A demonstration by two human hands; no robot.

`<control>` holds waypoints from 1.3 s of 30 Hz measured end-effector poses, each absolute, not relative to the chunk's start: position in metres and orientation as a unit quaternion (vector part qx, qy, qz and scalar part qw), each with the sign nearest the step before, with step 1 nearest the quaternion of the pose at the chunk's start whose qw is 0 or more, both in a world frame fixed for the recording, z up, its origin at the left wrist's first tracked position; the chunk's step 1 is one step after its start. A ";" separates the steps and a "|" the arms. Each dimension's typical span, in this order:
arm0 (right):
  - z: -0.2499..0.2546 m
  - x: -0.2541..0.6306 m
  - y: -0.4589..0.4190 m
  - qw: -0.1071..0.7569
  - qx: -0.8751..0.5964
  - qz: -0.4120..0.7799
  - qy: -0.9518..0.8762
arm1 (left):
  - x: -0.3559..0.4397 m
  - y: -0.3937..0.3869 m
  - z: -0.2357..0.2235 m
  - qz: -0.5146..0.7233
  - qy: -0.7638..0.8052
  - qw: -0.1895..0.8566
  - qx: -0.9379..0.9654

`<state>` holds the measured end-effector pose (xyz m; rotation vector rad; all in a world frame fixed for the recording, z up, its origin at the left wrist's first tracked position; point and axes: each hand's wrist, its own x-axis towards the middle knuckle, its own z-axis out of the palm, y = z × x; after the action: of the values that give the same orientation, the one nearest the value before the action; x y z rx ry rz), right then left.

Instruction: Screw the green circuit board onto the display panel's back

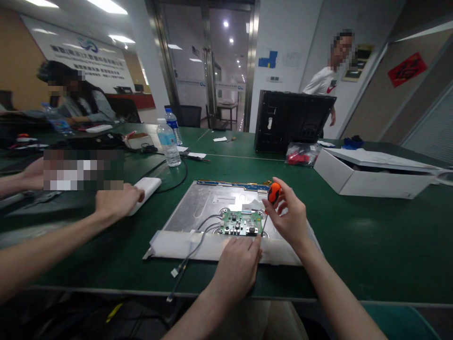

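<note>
bare hands (290, 221) and forearms (331, 288); pale beige cloth (279, 321) over the lap.

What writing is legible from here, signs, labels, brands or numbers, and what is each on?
"福": red sign, at the right.
"大数据科技有限公司", as best I can tell: wall sign; the start and smaller lines are too blurred.
Too small or blurred to read: white label on the panel, print on the board, bottle labels, lettering on the glass doors.

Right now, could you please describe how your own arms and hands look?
My left hand and right hand wear no gloves, and I see no ring, watch or bracelet. The left forearm and right forearm show no sleeves, markings or attached cables.
</note>
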<state>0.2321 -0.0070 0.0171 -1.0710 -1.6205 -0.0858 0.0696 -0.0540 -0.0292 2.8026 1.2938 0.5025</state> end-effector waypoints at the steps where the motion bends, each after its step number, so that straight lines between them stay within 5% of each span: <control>1: 0.017 0.232 -0.007 0.564 -0.454 -0.038 -0.689 | 0.069 -0.054 -0.029 0.159 0.413 0.008 0.896; 39: 0.017 0.231 -0.008 0.566 -0.451 -0.032 -0.689 | 0.068 -0.055 -0.030 0.172 0.409 0.000 0.896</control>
<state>0.2315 -0.0077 0.0172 -1.0617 -1.6213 -0.0762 0.0682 -0.0547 -0.0300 2.8169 1.2838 0.5395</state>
